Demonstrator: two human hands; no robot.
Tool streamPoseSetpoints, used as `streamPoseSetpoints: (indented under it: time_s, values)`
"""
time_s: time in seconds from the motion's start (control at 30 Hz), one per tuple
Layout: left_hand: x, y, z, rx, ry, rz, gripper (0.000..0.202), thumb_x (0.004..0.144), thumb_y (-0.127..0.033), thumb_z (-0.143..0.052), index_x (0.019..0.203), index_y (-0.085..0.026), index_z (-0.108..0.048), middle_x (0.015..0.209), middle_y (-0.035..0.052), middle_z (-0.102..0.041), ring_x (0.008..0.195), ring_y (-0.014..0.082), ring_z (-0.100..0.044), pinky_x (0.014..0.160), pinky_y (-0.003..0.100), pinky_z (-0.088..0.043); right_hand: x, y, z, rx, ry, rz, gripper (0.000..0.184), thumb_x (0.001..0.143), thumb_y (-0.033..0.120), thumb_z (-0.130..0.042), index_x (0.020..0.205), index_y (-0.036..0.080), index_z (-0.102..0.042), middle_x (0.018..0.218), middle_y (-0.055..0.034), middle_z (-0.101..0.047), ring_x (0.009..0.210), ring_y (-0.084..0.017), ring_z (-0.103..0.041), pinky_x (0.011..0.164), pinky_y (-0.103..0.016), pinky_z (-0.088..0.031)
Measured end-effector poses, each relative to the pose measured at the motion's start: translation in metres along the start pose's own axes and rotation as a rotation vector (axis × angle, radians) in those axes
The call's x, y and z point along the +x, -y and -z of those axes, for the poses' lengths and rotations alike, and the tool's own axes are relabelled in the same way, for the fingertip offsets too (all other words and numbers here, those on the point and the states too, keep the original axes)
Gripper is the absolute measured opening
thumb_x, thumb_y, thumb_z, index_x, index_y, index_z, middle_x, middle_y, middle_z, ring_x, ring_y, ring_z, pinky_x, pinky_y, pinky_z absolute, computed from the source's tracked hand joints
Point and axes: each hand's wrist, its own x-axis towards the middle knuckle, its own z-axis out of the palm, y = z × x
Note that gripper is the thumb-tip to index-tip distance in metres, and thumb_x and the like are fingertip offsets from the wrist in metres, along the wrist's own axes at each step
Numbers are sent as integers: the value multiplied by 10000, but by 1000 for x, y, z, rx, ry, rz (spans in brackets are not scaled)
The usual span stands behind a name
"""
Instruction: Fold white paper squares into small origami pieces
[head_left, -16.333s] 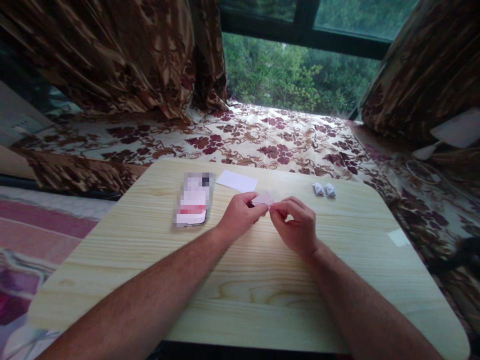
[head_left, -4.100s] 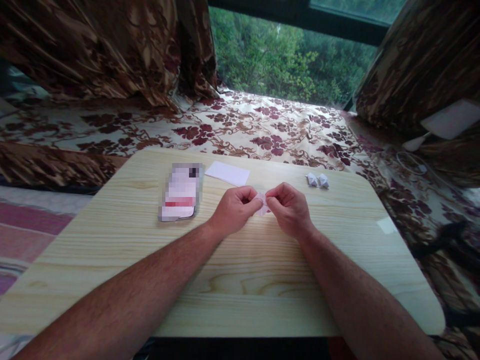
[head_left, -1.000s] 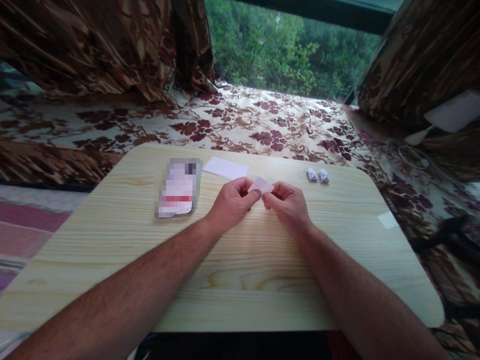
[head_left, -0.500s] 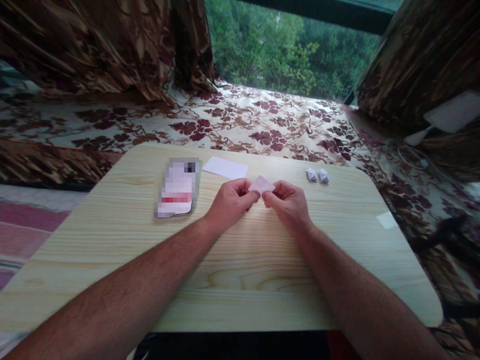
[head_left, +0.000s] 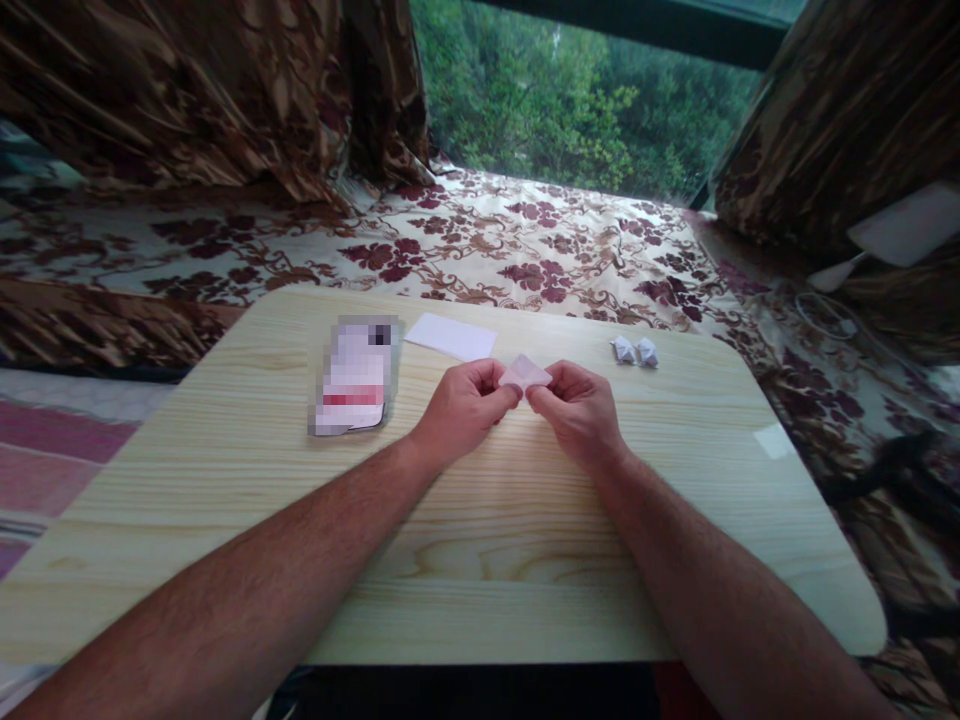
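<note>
Both of my hands meet over the middle of a pale wooden table [head_left: 525, 560]. My left hand [head_left: 461, 410] and my right hand [head_left: 576, 408] each pinch one side of a small folded piece of pale pink paper [head_left: 524, 373], held just above the tabletop. Its top forms a shallow point. Both hands have fingers curled and closed on the paper. Two small folded white paper pieces [head_left: 634, 351] lie side by side on the table to the right of my hands.
A phone [head_left: 354, 377] lies on the table left of my hands, and a flat white paper sheet [head_left: 450, 336] lies behind them. Flower-patterned cloth [head_left: 525, 250] covers the ledge beyond the table, with curtains on both sides and a window behind.
Over the last second the paper has turned slightly between my fingers and now shows a pointed top. My hands stay in nearly the same place.
</note>
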Motion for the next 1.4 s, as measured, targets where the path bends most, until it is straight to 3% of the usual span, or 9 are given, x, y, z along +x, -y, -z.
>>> streamPoseSetpoints:
  time_s: [0.33,0.73,1.4]
  values:
    - [1,2,1,40,-8,-26,236,763,-316,-668,660,-171,-512,544,-54,-481,482,70,-377,474,230,-276,-2,1,-1,-37,-38,-11,112,743,235,-657,664,178,-602,578,30,-563,512,-94,-449,483,-237,-315]
    - [0,3,1,65,5,-18,251,780,-346,-661,669,-174,-516,547,-55,-476,474,70,-374,467,227,-272,-2,-1,-2,-29,-36,10,118,745,231,-646,658,185,-580,568,47,-510,505,-86,-406,475,-232,-294]
    - [-1,2,0,104,-13,-40,227,794,-303,-645,664,-165,-521,550,-55,-474,481,63,-375,475,225,-269,-2,2,-2,-39,-33,-2,93,752,196,-622,664,171,-601,566,33,-570,505,-91,-457,475,-228,-319]
